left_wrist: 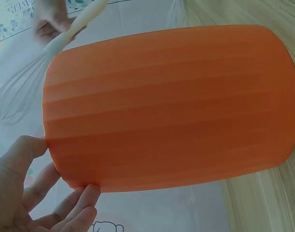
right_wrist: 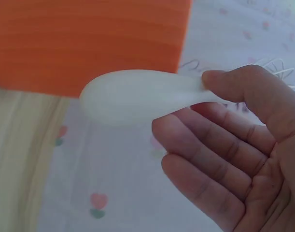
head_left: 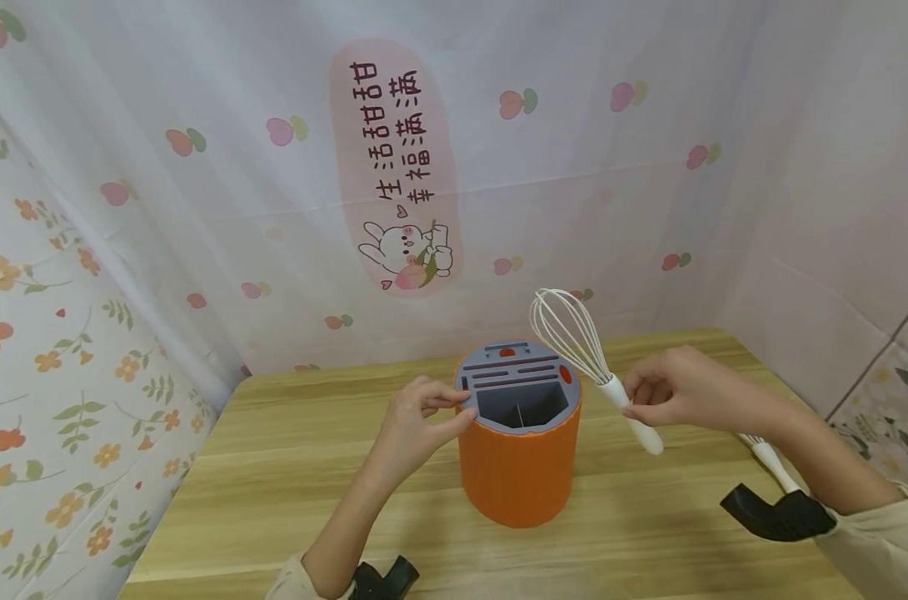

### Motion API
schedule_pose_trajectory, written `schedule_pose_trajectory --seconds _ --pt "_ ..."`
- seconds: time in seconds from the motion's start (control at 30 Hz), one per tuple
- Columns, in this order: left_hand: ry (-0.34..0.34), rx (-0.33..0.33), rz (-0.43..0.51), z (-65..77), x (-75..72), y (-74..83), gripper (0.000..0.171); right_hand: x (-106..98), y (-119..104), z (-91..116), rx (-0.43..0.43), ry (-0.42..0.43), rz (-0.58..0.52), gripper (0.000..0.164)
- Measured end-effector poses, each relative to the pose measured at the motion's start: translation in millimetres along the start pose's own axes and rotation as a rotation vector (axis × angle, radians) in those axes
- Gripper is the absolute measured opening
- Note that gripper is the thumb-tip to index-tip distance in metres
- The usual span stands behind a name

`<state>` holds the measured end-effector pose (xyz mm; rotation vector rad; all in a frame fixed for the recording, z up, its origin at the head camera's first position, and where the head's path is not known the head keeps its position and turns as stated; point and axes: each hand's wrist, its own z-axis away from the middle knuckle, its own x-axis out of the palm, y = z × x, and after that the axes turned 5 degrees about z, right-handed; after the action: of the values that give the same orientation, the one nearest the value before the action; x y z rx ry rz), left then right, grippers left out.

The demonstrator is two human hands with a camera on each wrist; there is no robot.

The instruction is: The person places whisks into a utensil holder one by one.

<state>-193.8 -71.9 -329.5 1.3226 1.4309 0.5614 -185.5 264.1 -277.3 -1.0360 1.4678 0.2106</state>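
Note:
An orange utensil holder stands upright on the table, with a grey slotted top and a divided square opening at its near side. My left hand grips its left rim with thumb and fingertips, as the left wrist view also shows on the orange wall. To the right of the holder, my right hand pinches a white whisk by the upper handle. Its wire loops tilt up and left near the holder's right edge, while the rounded handle end points down toward the table.
A second white whisk lies on the wooden table at the right, partly hidden behind my right forearm. Behind the table hangs a printed curtain, and a flowered cloth hangs on the left.

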Motion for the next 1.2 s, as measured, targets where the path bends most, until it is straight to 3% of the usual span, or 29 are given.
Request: schedule_pose_trajectory --seconds 0.53,0.7,0.9,1.2 --pt "0.01 0.009 -0.009 -0.3 0.8 -0.5 0.019 -16 -45 -70 -0.105 -0.086 0.054 0.009" --pt "0.016 -0.006 -0.002 0.6 0.7 7.7 0.019 -16 -56 -88 -0.108 -0.121 0.062 0.009" --pt "0.02 0.03 -0.012 -0.7 0.5 -1.6 0.02 -12 -65 -106 -0.094 -0.187 0.009 0.007" --pt "0.017 0.035 -0.014 -1.1 0.3 -1.0 0.019 3 -69 -136 -0.14 -0.259 0.072 0.01"
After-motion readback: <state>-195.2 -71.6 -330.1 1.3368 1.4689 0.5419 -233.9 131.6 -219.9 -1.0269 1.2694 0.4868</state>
